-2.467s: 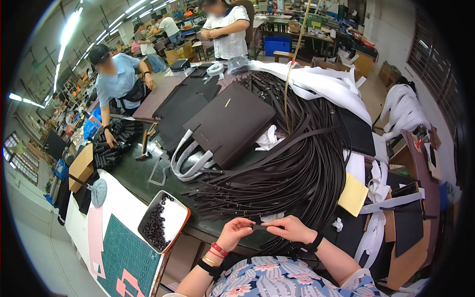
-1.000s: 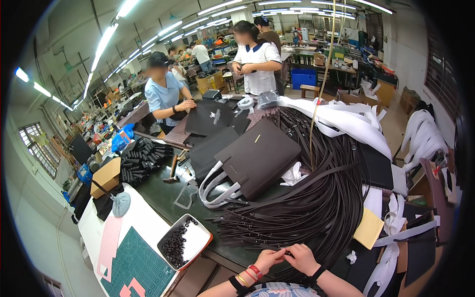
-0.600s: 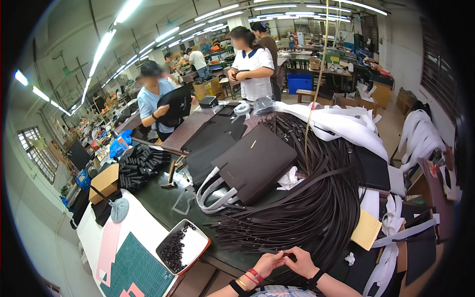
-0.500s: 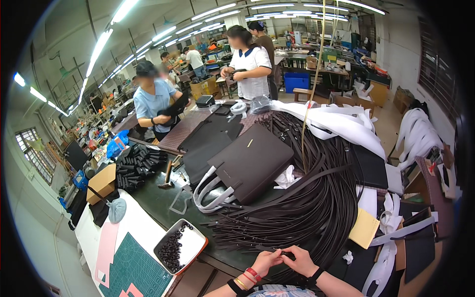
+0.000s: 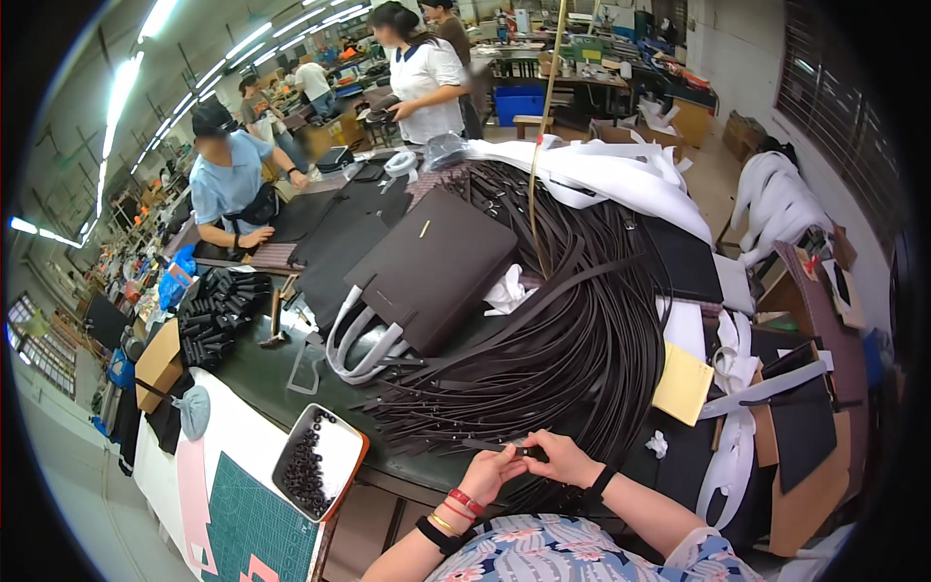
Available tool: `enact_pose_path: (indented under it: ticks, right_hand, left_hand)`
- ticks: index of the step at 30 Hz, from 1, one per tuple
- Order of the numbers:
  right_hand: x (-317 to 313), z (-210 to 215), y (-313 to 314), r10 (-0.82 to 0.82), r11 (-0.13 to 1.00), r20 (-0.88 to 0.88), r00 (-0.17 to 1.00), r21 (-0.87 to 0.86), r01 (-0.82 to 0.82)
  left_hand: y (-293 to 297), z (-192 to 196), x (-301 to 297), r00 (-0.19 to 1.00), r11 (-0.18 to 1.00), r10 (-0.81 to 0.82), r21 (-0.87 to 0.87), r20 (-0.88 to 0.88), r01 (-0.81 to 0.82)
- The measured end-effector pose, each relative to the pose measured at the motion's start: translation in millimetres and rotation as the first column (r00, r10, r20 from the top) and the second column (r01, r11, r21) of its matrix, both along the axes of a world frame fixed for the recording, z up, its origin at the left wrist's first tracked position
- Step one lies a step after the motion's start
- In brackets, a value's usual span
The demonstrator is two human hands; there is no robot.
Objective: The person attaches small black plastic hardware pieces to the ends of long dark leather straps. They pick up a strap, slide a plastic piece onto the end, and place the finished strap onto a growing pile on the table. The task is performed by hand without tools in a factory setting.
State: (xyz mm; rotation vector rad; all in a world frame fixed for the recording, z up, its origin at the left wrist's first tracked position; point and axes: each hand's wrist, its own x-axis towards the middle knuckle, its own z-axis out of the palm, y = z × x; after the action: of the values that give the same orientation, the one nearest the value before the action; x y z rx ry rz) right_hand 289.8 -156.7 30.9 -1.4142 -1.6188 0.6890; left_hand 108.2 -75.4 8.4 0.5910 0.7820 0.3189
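Note:
In front of me, at the table's near edge, my left hand and my right hand meet with fingertips pinched. Between them is the end of a dark brown strap, with a small dark piece at my right fingertips too small to make out. Just beyond lies a big fanned pile of dark straps. To the left of my hands, a white tray with an orange outer side holds many small black loops. A dark brown handbag with wrapped handles lies past the straps.
A green cutting mat lies at the lower left, with a hammer and bundled black rolls beyond. On the right are a yellow pad and white strips. Co-workers stand across the table.
The view has swung rightward and down, so the scene sits further left and higher. A strap end now shows between my hands. The person in blue has lowered a dark piece to the table.

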Motion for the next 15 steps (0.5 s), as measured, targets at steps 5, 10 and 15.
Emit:
enact_pose_path:
  ticks: [5,10,15]
  right_hand:
    - [-4,-2,-1,0.008,0.999,0.074,0.997,-0.052,-0.004]
    - [21,-8,3,-0.054,0.995,0.299,0.953,0.099,0.025]
    - [57,-13,-21,-0.02,0.995,0.565,0.825,-0.07,0.072]
  left_hand:
    - [1,4,-1,0.997,1.0,0.021,0.009,0.073,-0.022]
    - [32,-23,-13,0.984,0.992,0.103,0.081,-0.147,-0.092]
    - [49,-68,-15,0.939,0.998,0.04,0.06,-0.341,-0.02]
